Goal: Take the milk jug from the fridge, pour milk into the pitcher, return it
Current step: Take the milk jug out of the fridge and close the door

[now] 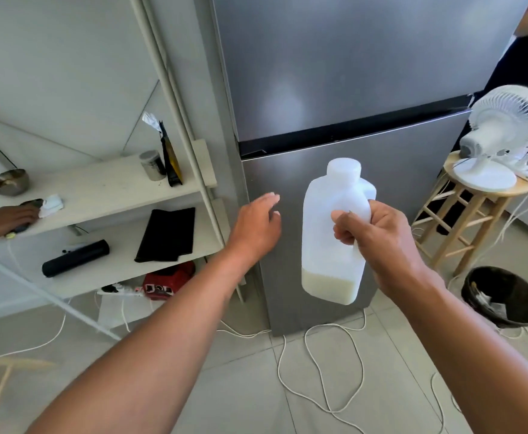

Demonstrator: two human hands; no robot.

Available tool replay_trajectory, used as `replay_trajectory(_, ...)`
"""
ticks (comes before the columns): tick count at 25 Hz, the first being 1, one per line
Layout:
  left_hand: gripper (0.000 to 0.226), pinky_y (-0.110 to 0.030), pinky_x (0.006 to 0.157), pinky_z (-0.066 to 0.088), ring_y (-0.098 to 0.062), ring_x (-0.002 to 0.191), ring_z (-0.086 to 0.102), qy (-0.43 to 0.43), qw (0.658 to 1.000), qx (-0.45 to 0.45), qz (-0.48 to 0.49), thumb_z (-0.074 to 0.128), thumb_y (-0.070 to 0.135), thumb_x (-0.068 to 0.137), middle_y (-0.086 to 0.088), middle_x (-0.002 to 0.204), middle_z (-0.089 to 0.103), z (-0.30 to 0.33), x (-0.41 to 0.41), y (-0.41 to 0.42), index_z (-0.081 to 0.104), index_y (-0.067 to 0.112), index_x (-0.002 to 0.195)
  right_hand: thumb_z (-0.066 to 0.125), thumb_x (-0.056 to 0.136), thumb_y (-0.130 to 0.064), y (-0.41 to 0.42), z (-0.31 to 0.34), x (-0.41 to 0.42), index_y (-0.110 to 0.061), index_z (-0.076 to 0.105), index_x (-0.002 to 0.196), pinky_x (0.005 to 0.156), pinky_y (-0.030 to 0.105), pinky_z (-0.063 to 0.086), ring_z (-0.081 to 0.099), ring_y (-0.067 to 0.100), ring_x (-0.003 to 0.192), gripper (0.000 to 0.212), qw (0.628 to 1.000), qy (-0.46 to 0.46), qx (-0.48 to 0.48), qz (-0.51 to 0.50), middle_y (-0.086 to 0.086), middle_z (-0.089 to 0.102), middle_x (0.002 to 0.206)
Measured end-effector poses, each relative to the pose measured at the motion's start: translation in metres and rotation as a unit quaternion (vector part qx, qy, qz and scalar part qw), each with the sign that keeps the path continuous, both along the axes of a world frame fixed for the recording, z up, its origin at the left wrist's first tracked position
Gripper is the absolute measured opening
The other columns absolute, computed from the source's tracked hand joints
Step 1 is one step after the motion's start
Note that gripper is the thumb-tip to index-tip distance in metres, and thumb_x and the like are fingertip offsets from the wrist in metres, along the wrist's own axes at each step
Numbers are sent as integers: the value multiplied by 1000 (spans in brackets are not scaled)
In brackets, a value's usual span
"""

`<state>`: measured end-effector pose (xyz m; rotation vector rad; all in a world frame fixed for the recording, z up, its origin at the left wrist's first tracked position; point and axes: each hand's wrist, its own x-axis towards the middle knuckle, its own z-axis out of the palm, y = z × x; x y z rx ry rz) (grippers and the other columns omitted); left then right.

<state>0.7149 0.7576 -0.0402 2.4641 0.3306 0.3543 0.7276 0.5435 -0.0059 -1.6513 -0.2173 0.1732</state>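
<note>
Translucent white plastic milk jug (331,236), capped, milk low, handle gripped by right hand (378,236), left hand (256,227) spread, seemingly touching brushed-steel fridge door (350,89), shut.

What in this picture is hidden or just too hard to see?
Head view only:
- Fridge inside: hidden by its closed doors.
- Pitcher: not in view.
- Milk jug handle: mostly covered by the right hand and its grip.
- Bin contents: too dark and small to identify.
- Second person's hand at the shelf: arm cut off by the left edge; what it rests on is unclear.

Home kitchen, steel fridge (366,89), tiled floor (256,386)
</note>
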Motion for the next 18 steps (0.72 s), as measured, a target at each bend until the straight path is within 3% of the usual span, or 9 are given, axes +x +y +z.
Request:
replay_trajectory(2,31,-26,94,48,-12,112,66,41,988,-148,18,51,20,100,4,120,74,-34,-15,-24,74,17,120,74,88,-22,-5,-3,-1,-11,70,81,72,35,54,65,12,65,14,1000,-1,19,0,-2,72,69)
replay_trajectory(4,30,-30,80,51,-17,86,65,95,944,-312,51,53,28,95,1,92,73,-59,-26,-54,78,13,99,74,85,-24,-13,-7,-1,-11,69,80,72,34,52,64,13,64,14,999,9,36,1,-2,71,68)
replay_trajectory(6,31,-45,88,57,-26,87,67,138,858,-483,108,54,30,96,-10,92,73,-68,-34,-78,77,9,95,74,81,-27,-20,-8,0,-10,69,81,73,34,51,63,13,65,17,999,22,46,3,-2,71,67)
replay_trajectory(8,26,-52,92,58,-32,90,68,148,785,-584,143,52,27,101,-15,98,71,-68,-42,-93,72,11,98,75,83,-26,-26,-9,-2,-10,69,82,73,34,51,63,11,64,17,999,26,43,8,-3,71,67)
replay_trajectory(10,22,-47,81,61,-31,89,67,132,741,-641,152,51,23,102,-16,101,68,-69,-43,-102,69,10,99,75,86,-24,-30,-8,-4,-11,69,81,72,35,51,63,10,64,15,999,27,38,10,-3,71,68)
replay_trajectory(12,21,-41,69,62,-29,87,68,127,717,-665,164,51,23,100,-16,101,69,-71,-42,-112,68,9,102,74,83,-28,-37,-10,-5,-13,69,79,72,37,52,64,11,65,17,999,25,25,-3,-3,72,68)
replay_trajectory(18,22,-31,49,60,-25,78,68,152,714,-668,144,48,19,99,-11,90,72,-68,-29,-141,69,11,98,69,83,-36,-62,-7,-10,-8,68,86,79,50,58,66,14,69,28,999,6,-44,-32,0,73,70)
